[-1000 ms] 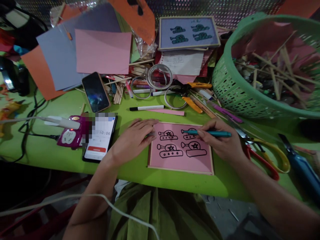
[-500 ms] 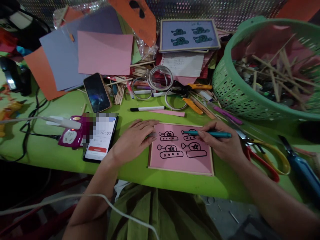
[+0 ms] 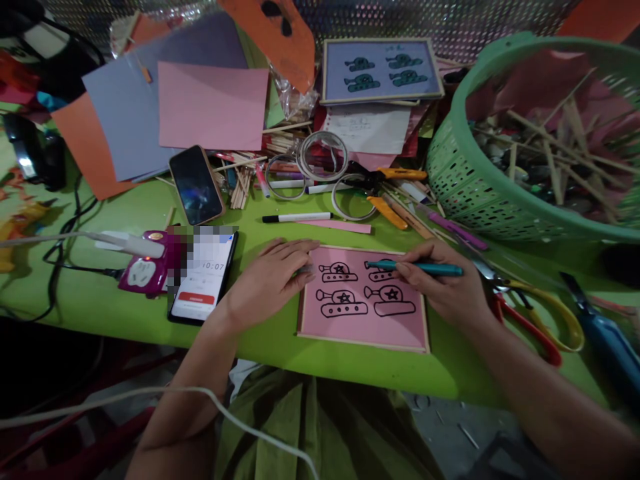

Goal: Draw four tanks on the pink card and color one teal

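Observation:
A pink card (image 3: 350,327) with a pale wooden stick frame lies on the green table, with several black-outlined tanks drawn on it. My right hand (image 3: 440,277) is closed on a teal marker (image 3: 434,268), its tip at the upper right tank (image 3: 383,275), which the fingers partly cover. Over the card's upper left edge rests my left hand (image 3: 273,280), fingers curved towards the drawings. Something small and greyish shows between its thumb and fingers; I cannot make out what it is.
A lit phone (image 3: 203,293) and a purple power socket (image 3: 143,273) lie left. Beyond the card are a white marker (image 3: 297,217), tape rolls (image 3: 323,157) and a framed blue card (image 3: 383,93). Scissors (image 3: 545,320) and a green basket (image 3: 450,153) stand right.
The view has shifted very slightly. Both hands, the teal marker and the card keep nearly the same places; no clear new line shows.

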The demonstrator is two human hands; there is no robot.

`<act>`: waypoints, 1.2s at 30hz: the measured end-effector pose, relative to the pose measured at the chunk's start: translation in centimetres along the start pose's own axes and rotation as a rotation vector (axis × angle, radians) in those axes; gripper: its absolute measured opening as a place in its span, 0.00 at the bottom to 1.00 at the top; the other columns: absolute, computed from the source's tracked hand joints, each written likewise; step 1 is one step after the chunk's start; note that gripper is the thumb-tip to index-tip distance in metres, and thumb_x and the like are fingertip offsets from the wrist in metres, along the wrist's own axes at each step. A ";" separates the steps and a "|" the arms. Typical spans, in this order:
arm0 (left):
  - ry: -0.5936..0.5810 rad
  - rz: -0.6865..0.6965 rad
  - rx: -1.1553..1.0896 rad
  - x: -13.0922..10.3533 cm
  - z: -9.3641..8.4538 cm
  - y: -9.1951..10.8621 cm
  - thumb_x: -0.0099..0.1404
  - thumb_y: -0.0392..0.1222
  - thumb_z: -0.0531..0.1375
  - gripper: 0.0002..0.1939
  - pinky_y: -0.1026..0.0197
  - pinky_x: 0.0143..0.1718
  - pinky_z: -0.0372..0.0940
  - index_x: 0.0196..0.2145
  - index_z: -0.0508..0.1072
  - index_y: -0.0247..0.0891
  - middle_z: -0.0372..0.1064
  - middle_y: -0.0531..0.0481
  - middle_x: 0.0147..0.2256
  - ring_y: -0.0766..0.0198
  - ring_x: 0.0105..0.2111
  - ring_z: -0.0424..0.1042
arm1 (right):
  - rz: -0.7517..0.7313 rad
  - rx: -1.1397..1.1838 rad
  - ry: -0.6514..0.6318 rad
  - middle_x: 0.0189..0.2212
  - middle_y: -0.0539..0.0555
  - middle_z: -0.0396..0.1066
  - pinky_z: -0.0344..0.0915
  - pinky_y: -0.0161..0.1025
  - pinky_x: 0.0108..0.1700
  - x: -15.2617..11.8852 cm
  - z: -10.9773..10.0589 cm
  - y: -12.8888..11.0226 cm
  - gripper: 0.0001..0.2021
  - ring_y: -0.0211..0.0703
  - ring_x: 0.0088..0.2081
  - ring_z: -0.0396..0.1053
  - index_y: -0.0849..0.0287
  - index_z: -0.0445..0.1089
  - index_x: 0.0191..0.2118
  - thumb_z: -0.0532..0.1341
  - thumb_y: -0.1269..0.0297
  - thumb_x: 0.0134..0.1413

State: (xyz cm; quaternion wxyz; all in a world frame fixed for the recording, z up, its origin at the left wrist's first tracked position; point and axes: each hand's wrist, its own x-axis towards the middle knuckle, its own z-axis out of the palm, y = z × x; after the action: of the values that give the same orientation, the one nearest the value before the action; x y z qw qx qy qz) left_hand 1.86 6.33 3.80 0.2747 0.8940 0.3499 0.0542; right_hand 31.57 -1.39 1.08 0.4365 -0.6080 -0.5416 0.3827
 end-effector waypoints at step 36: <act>0.004 0.003 0.020 -0.1 0.2 -0.2 0.79 0.45 0.50 0.12 0.43 0.70 0.54 0.45 0.72 0.40 0.68 0.44 0.65 0.53 0.66 0.66 | 0.022 0.005 0.000 0.29 0.52 0.75 0.69 0.39 0.32 0.0 0.1 0.3 0.16 0.41 0.30 0.73 0.54 0.74 0.33 0.72 0.47 0.54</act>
State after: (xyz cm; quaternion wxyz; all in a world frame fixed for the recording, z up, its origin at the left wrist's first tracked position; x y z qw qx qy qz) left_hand 1.73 6.28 3.55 0.2652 0.8971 0.3493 0.0529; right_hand 31.62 -1.38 0.75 0.4337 -0.6130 -0.5339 0.3888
